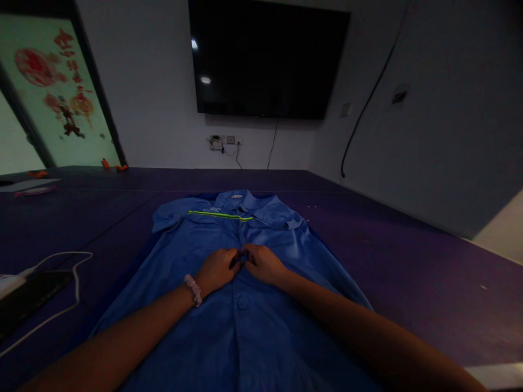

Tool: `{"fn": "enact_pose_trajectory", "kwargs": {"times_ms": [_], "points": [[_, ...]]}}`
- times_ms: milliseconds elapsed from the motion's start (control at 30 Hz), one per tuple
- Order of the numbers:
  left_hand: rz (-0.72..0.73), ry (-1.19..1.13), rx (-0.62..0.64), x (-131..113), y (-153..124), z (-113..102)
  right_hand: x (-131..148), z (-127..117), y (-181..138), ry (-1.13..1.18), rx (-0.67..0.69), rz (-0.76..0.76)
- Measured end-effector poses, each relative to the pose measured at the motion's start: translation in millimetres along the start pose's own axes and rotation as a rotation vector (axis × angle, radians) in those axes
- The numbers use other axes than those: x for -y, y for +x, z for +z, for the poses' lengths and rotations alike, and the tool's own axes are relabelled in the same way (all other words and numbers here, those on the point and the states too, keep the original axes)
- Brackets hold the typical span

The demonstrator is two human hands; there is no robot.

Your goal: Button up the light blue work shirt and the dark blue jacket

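Note:
A blue short-sleeved work shirt (269,321) lies face up, its collar (245,200) pointing away from me. A yellow-green stripe (216,215) runs across the chest. At the front placket, my left hand (218,269) pinches the cloth from the left, with a pale scrunchie (193,290) round its wrist. My right hand (263,263) pinches the same spot from the right, the fingertips of both hands nearly touching. Any button between the fingers is hidden. Lower on the placket, a button (242,303) shows.
The shirt is spread on a dark purple surface (408,272). On the left lie a white cable (77,283) and a dark flat device (36,296). A large screen (269,60) hangs on the far wall, and a black cable (368,103) hangs at right.

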State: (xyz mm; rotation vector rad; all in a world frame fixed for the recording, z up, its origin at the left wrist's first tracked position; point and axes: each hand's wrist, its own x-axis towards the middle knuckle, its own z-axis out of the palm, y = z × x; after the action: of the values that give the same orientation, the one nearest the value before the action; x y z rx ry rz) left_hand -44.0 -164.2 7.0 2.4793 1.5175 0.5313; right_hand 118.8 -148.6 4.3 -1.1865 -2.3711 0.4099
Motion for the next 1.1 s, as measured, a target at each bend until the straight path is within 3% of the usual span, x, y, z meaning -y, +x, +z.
{"fn": "enact_pose_trajectory", "kwargs": {"times_ms": [200, 1100], "points": [[-0.002, 0.042, -0.030, 0.0, -1.7, 2.3, -0.8, -0.3, 1.5, -0.067, 0.021, -0.069], [-0.054, 0.099, 0.000, -4.5, -3.6, -0.7, -8.3, 4.1, 3.3, -0.054, 0.004, -0.028]]}}
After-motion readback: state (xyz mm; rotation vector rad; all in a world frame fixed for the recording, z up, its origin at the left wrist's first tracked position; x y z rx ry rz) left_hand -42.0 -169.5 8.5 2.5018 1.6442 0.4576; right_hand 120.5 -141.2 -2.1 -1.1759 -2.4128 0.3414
